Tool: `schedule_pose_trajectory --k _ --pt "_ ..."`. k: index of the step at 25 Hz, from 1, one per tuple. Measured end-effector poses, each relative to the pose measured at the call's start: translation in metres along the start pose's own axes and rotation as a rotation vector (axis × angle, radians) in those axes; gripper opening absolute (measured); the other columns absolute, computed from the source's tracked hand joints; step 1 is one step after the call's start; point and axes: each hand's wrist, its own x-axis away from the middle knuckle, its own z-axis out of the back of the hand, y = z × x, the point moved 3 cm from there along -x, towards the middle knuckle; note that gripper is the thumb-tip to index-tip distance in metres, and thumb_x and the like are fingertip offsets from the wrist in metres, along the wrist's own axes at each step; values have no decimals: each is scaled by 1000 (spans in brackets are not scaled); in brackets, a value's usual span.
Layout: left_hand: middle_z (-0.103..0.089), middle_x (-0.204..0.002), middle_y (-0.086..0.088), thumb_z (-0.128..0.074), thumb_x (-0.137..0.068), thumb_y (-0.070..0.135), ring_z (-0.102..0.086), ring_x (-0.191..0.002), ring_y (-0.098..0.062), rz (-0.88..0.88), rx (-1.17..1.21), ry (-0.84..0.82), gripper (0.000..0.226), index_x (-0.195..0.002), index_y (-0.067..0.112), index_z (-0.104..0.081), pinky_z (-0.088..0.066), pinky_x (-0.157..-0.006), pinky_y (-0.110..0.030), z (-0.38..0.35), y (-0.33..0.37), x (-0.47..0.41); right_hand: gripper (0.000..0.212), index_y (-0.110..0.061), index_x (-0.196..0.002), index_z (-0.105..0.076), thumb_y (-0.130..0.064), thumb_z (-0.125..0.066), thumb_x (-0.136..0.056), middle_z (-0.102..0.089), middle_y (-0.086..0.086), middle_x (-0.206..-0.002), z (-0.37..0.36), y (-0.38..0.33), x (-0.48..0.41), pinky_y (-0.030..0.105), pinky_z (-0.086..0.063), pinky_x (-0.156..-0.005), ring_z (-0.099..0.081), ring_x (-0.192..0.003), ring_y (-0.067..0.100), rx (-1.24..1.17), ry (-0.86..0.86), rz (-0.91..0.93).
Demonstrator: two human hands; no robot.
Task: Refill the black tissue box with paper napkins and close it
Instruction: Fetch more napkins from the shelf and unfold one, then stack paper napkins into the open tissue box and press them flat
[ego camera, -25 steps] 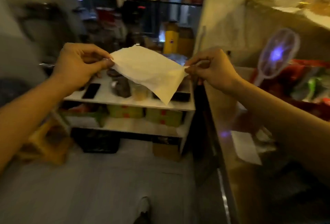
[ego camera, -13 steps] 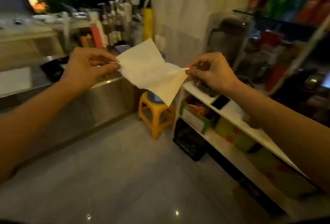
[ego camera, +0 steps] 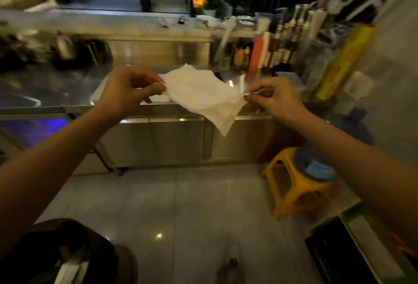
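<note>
While both arms reach out in front of the body, the left hand (ego camera: 129, 89) and the right hand (ego camera: 274, 98) hold one white napkin (ego camera: 203, 96) stretched between them in the air. The left hand pinches the napkin's left corner between thumb and forefinger, the other fingers curled in. The right hand pinches the right corner the same way, closed tight on a small twist of paper. The napkin hangs crumpled and slack, with one corner pointing up behind the left hand and a longer corner drooping down towards the floor (ego camera: 181, 211). It touches nothing but the two hands.

Behind the napkin runs a steel counter (ego camera: 67, 93) with cabinet doors below. A kettle (ego camera: 64, 46) stands at the back left of it. At the back right is a crowd of bottles (ego camera: 282, 43), blurred, and a yellow roll (ego camera: 346, 59) leaning against the wall. On the tiled floor to the right stands a yellow stool (ego camera: 291, 184), with a blue water jug (ego camera: 316, 166) just beside it. A dark bin (ego camera: 67, 254) with a liner sits at the lower left. The tip of a shoe (ego camera: 230, 263) shows at the bottom edge. The black tissue box cannot be made out in this view.
</note>
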Motion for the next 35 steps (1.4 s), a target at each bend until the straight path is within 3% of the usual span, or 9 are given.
schedule_pose_trajectory --k 5,10,16,24,30,35 --pt "-72 -91 10 -70 -84 22 -71 -81 -9 84 -53 97 9 -90 28 -70 -56 -62 -19 -12 -68 -78 7 -9 -90 -70 -4 -70 -85 -71 12 -85 -13 69 -131 29 -58 -52 -72 -70 16 -84 -53 59" --pt "-73 -91 4 -70 -85 18 -72 -83 -15 250 -54 149 11 -90 27 -70 -59 -68 -26 -50 -120 -151 9 -11 -95 -69 -9 -69 -86 -70 7 -89 3 133 -236 27 -58 -52 -72 -72 10 -78 -153 69" --pt "-72 -93 -11 -70 -85 14 -72 -85 -23 332 -50 180 11 -95 12 -70 -61 -67 -34 -81 -162 -215 11 -8 -98 -68 -8 -68 -87 -69 8 -94 4 190 -317 22 -56 -50 -72 -73 10 -72 -233 27" --pt "-72 -88 -5 -72 -84 17 -72 -79 -15 376 -49 179 11 -95 14 -71 -60 -64 -27 -93 -246 -284 14 -4 -101 -68 -10 -66 -88 -68 12 -95 -16 246 -410 24 -57 -54 -72 -76 15 -60 -251 37" --pt "-73 -87 -2 -73 -84 16 -72 -76 -14 394 55 145 12 -95 11 -72 -58 -62 -24 -101 -335 -344 11 -7 -100 -68 -10 -67 -89 -69 11 -89 -44 289 -472 21 -56 -53 -71 -73 11 -24 -169 -80" --pt "-73 -84 -6 -73 -83 10 -72 -74 -15 424 113 73 8 -92 9 -72 -59 -67 -26 -130 -403 -370 10 -16 -90 -68 -6 -67 -89 -68 12 -88 -70 344 -481 25 -56 -50 -70 -73 20 -14 -34 -200"
